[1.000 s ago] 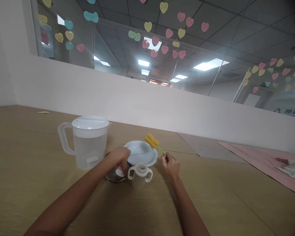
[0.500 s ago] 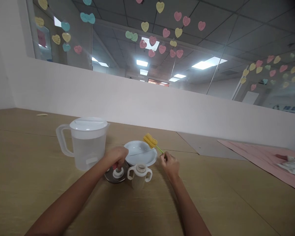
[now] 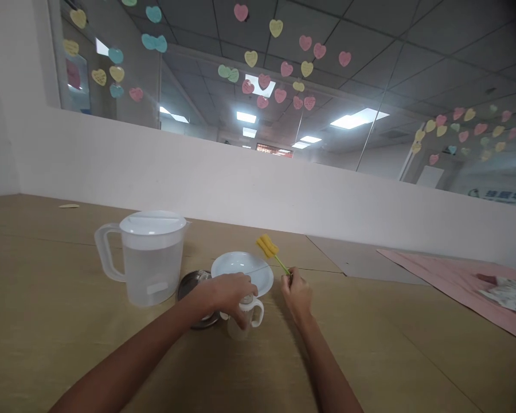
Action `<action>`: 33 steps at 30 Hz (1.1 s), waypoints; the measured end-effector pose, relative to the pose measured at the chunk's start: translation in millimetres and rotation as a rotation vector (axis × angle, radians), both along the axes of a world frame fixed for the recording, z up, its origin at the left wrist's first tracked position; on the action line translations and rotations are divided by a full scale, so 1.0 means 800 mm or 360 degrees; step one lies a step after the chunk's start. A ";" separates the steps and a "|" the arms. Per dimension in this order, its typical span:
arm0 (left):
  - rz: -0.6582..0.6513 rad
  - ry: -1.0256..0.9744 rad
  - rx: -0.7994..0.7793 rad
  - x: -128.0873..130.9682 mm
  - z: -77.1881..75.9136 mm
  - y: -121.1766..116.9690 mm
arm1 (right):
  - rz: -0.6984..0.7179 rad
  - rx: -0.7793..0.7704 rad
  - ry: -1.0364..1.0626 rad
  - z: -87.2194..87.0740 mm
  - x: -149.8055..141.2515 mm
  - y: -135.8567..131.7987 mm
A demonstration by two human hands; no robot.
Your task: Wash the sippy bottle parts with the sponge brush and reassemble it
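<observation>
My left hand (image 3: 231, 293) is closed round the upper part of a small clear two-handled bottle (image 3: 239, 331), thumb at the front and fingers over its far side. The bottle stands upright on the table, its neck partly covered by the hand. In my right hand (image 3: 298, 295) is the green stick of a sponge brush (image 3: 268, 246), its yellow head raised up and to the left. Just behind the bottle sits a white bowl (image 3: 223, 265). A round metal dish (image 3: 186, 287) lies under my left wrist; what rests in it is mostly hidden.
A lidded clear pitcher (image 3: 152, 272) with liquid in it stands to the left. A pink cloth (image 3: 438, 275) with a patterned piece of fabric (image 3: 509, 295) lies at the far right. A white wall (image 3: 258, 192) borders the table's back.
My left hand has left the white ring-shaped part in the metal dish and moved right onto the bottle. My right hand still holds the sponge brush. The view has tipped up slightly.
</observation>
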State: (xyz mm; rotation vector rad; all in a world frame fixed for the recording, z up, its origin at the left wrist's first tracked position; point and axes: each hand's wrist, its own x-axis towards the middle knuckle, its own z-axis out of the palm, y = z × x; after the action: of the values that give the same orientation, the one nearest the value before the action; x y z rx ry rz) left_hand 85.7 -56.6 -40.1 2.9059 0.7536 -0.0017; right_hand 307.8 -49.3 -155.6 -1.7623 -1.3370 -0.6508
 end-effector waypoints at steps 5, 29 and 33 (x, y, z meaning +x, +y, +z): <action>-0.0032 0.0080 0.0014 0.005 -0.011 0.015 | -0.0011 -0.0056 0.0052 0.000 0.000 0.000; 0.0321 -0.1272 0.0183 -0.007 -0.001 0.084 | 0.0446 0.0350 0.0592 0.022 -0.009 -0.012; 0.0332 -0.1172 0.0409 -0.012 -0.001 0.086 | 0.0398 0.0386 0.0083 0.023 -0.004 -0.014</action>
State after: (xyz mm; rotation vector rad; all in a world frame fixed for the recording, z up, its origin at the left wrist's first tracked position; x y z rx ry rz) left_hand 75.7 12.6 -40.7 2.6819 0.9332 1.1809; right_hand 304.6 -60.8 -137.4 -1.3838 -1.3538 -0.5953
